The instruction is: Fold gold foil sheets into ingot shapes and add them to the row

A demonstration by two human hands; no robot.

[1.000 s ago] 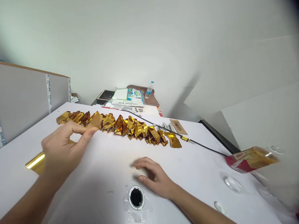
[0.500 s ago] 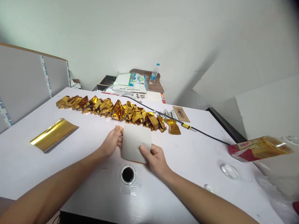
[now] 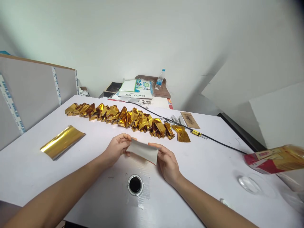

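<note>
Between my two hands a sheet of paper (image 3: pixel 143 151) is held up off the table, its pale grey-white side towards me and its lower edge tinged gold. My left hand (image 3: pixel 118 146) grips its left edge, thumb in front. On the right edge, my right hand (image 3: pixel 168 161) has its fingers closed on the same sheet. Beyond them lies a long row of folded gold foil pieces (image 3: pixel 123 117). A stack of flat gold foil sheets (image 3: pixel 63 142), slightly curled, rests to the left.
A round black-centred hole (image 3: pixel 135 185) with tape around it lies nearer me. A black cable (image 3: pixel 213 139) crosses the right side, near a brown card (image 3: pixel 190 120). At far right lies a red-and-yellow bottle (image 3: pixel 275 159). A water bottle (image 3: pixel 160 79) stands behind.
The sheet has tipped from facing me broadly to a flatter, narrower slant. My right thumb has moved from its face up to the top edge. The view has shifted slightly.
</note>
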